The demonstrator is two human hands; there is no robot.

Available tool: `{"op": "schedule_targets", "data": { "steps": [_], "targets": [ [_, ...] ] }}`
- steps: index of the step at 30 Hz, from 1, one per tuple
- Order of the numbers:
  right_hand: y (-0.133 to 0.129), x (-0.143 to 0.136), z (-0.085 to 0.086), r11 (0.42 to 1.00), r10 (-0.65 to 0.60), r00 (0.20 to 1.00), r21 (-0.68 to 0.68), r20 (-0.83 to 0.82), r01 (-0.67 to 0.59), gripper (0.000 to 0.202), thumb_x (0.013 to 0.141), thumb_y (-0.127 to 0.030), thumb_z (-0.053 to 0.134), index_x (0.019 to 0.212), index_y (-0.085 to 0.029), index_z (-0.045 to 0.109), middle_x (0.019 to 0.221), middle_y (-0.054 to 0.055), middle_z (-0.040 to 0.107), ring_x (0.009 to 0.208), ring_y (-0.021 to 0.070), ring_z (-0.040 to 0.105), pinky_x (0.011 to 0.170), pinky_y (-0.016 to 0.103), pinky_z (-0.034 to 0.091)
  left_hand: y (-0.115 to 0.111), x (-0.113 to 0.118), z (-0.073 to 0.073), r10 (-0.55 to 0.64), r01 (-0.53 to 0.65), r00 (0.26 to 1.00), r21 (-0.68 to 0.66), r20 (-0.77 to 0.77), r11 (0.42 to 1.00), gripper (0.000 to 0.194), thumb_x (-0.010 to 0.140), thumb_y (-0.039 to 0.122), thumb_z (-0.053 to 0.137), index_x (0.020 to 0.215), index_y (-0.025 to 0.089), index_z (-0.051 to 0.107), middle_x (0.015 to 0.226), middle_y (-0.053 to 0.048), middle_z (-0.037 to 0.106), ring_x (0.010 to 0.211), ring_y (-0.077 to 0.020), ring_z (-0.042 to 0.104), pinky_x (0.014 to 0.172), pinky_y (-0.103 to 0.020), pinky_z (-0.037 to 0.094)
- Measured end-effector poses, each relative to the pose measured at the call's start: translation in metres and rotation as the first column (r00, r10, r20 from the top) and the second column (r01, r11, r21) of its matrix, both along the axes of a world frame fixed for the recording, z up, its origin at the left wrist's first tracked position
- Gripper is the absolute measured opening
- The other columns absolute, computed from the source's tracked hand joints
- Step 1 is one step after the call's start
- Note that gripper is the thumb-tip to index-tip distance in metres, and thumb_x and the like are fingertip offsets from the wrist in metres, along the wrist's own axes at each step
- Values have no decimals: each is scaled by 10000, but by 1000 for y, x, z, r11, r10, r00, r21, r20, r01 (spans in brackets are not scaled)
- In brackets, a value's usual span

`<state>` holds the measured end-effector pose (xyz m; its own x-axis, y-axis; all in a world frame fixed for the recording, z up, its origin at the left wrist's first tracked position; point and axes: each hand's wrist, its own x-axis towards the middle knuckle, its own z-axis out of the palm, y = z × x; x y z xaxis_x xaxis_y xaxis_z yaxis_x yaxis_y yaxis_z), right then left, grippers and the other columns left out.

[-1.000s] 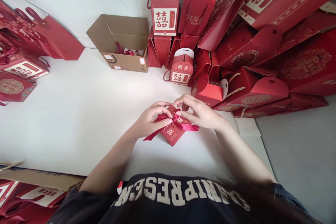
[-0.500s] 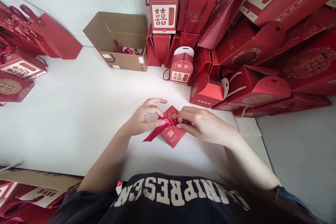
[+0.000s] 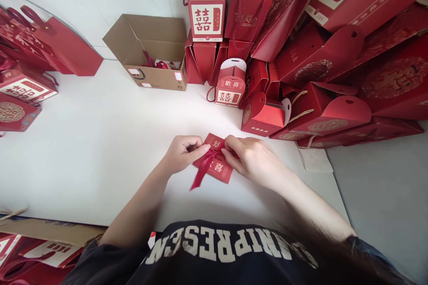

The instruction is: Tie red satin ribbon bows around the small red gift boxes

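Note:
A small red box (image 3: 222, 173) with pale printed characters lies turned at an angle in front of me, a dark pink ribbon (image 3: 202, 171) across its top. One ribbon tail hangs toward me over the lower left side. My left hand (image 3: 183, 153) is closed on the box's upper left edge, thumb on top and fingers curled behind. From the other side my right hand (image 3: 249, 156) pinches near the ribbon's middle; the piece of ribbon between its fingertips is mostly hidden by them.
An open cardboard box (image 3: 160, 81) with ribbon pieces stands at the back. Red gift boxes (image 3: 264, 116) crowd the right and back right. Red bags (image 3: 72, 49) stand at the left. A carton of red packages (image 3: 43, 254) sits at the lower left, below the white table (image 3: 83, 156).
My left hand has gone from pinching the ribbon with raised fingers to gripping the box's edge. The box has turned and shifted slightly left. The ribbon tail now points more toward me.

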<state>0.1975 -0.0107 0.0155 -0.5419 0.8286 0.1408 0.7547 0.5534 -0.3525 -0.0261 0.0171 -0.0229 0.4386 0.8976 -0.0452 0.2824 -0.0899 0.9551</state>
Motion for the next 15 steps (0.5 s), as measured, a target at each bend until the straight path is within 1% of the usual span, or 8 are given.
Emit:
{"op": "schedule_targets", "data": {
  "steps": [2,4,5,7,9,11,13,15],
  "targets": [
    [0,-1,0,997,-12,999,72,35,9,216,1005,-264,359,843,-180,475,626,28,518,532,146,392,538,299,252,-3,0,7,-35,36,999,-40,16,999,421,887,338,581,549,169,396,477,53,392,443,-64,335,435,-220,267],
    [1,-1,2,995,4,999,95,35,-8,233,1016,-259,341,839,-182,471,656,43,539,566,156,422,558,303,271,-5,-1,14,-69,70,997,-41,24,997,404,894,324,574,551,166,430,470,40,470,434,-63,376,436,-212,295],
    [2,0,4,997,18,1000,72,18,-20,227,1019,-262,344,844,-185,467,678,48,552,583,159,436,564,301,282,-6,-1,17,-81,81,997,-34,17,996,400,897,319,571,551,164,443,467,35,494,429,-63,385,437,-210,306],
    [4,2,5,999,24,999,-34,-40,-25,188,1015,-274,370,867,-195,455,723,48,573,601,159,460,564,289,302,-6,-3,21,-85,85,996,-22,-8,996,403,903,319,567,550,163,453,460,31,512,417,-59,384,435,-206,313],
    [6,3,5,985,-6,994,-171,-112,-13,127,1005,-280,401,912,-206,447,773,45,599,620,159,493,566,276,324,-6,-4,20,-59,58,997,-16,-41,998,413,908,335,563,551,164,445,449,38,492,410,-57,368,427,-204,303],
    [9,4,2,964,-42,983,-265,-177,-6,90,991,-298,440,955,-216,450,823,42,624,655,162,529,584,269,343,-4,-6,16,-13,14,997,13,-78,1000,431,907,363,564,550,166,425,444,47,449,417,-59,350,425,-206,285],
    [12,3,-2,949,-63,973,-315,-222,-11,108,978,-327,471,949,-224,461,815,24,626,649,153,525,587,260,344,-2,-7,12,30,-24,993,50,-116,998,440,900,390,573,555,167,416,456,50,420,435,-63,338,430,-212,269],
    [14,1,-5,942,-73,966,-337,-248,-15,142,969,-343,487,895,-223,469,752,-2,596,601,132,481,567,248,324,0,-8,8,46,-38,989,58,-139,998,441,894,407,580,562,167,417,468,50,415,446,-66,336,436,-217,262]
  ]
}}
